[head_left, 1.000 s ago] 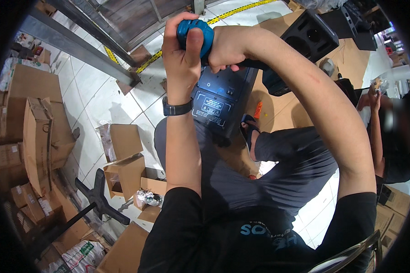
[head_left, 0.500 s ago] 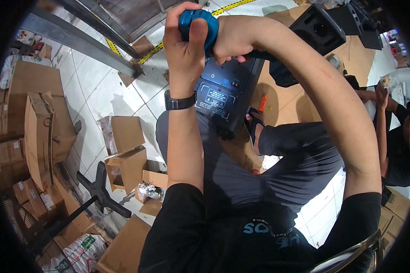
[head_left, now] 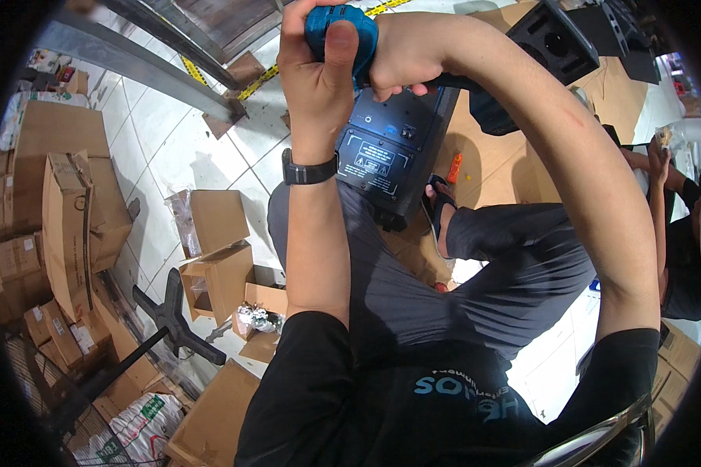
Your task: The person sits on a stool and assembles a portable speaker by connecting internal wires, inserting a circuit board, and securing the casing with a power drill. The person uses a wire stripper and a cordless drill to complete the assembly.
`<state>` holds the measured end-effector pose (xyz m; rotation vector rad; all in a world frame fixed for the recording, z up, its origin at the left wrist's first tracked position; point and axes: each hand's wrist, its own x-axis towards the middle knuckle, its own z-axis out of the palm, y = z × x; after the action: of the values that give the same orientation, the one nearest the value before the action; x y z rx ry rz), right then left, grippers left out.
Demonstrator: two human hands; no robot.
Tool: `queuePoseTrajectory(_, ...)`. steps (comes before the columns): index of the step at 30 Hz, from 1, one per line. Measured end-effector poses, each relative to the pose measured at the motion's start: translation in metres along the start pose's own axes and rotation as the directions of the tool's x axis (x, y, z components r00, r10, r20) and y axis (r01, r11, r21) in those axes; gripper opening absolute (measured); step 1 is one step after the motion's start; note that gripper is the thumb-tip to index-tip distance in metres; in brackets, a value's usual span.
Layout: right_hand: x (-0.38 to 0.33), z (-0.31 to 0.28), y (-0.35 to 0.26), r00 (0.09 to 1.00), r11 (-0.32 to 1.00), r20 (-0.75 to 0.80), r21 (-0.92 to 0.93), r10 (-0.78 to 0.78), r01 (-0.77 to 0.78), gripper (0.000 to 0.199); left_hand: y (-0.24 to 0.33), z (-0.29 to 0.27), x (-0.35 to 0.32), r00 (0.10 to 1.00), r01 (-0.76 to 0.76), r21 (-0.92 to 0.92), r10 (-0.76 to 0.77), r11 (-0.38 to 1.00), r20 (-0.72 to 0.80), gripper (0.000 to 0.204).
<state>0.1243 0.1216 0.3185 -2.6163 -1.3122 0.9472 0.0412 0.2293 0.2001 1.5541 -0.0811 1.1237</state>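
A teal and black cordless drill (head_left: pixel 365 48) is held in both hands above a black speaker cabinet (head_left: pixel 413 167). My left hand (head_left: pixel 317 97) cups the rear of the drill's body, its thumb lying over the back. My right hand (head_left: pixel 407 58) is wrapped round the handle, whose dark base sticks out to the right beyond the wrist. The drill's front end is hidden behind my hands. Below them shows the speaker's back panel with sockets and a printed warning label, the cabinet lying close to my left knee.
An orange-handled tool (head_left: pixel 455 166) lies on brown cardboard sheeting by my foot. Another black speaker cabinet (head_left: pixel 553 43) stands at the upper right. Stacked cartons (head_left: pixel 68 233), a black stand base (head_left: pixel 177 315) and a small open box (head_left: pixel 258 315) are on the left. A co-worker's hand (head_left: pixel 658 165) is far right.
Both hands stay on the drill with almost the same grip. The view has shifted slightly, and the speaker's panel shows a little lower and further right between my arms.
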Motion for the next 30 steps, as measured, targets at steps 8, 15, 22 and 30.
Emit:
queuePoseTrajectory(8,0.006,-0.023,-0.011,0.968,0.985,0.249,-0.150,-0.041,0.081,0.026,0.008,-0.004,-0.003,0.996,-0.045,0.064,0.050,0.997,-0.079,0.053)
queuePoseTrajectory(15,0.002,-0.022,-0.014,0.974,0.990,0.226,-0.135,-0.008,0.039,0.025,0.007,-0.003,-0.004,0.992,-0.081,0.053,0.086,0.995,-0.089,0.053)
queuePoseTrajectory(22,0.008,-0.024,-0.014,0.968,0.972,0.250,-0.220,-0.029,0.086,0.026,0.009,-0.001,-0.007,0.997,-0.009,-0.083,0.002,0.996,-0.083,0.056)
queuePoseTrajectory(30,0.004,0.000,-0.011,0.999,0.997,0.048,0.074,-0.009,0.005,0.021,0.015,-0.004,0.002,0.998,0.060,-0.199,-0.066,0.978,-0.023,0.053)
